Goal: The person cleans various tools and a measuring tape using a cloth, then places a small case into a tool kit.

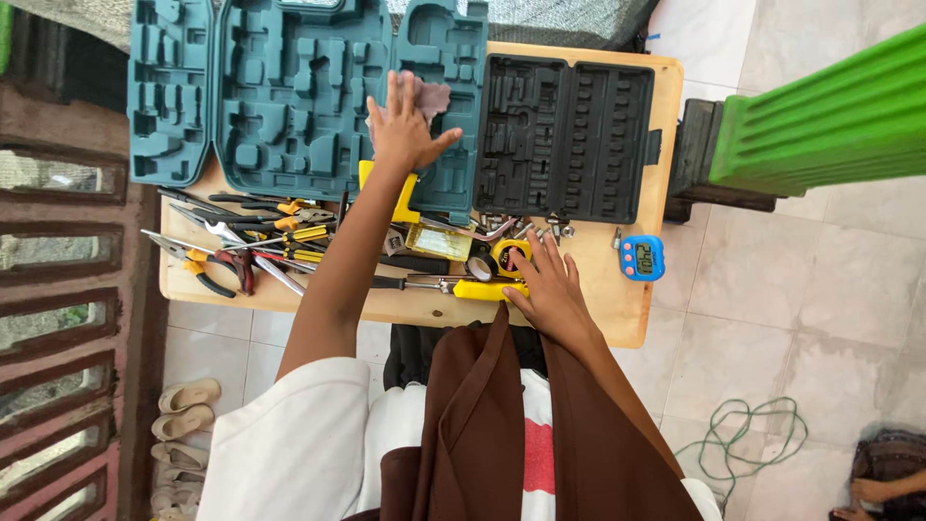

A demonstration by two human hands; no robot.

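Note:
My left hand (403,123) reaches forward and presses a small brownish cloth (431,96) onto the open teal tool case (289,96) at the back of the wooden table (617,314). My right hand (550,285) rests flat, fingers spread, on the table's near edge. Its fingers touch a yellow-handled tool (453,287) and lie next to a yellow tape measure (508,254). To the right of the teal case sits an open black socket tray (564,135), with nothing in its slots.
Pliers, wrenches and screwdrivers (241,246) lie heaped on the table's left half. A blue digital timer (642,257) sits near the right edge. A green structure (820,121) stands right, a green cord (748,434) lies on the tiles, sandals (183,410) at lower left. Another person's feet (883,487) at bottom right.

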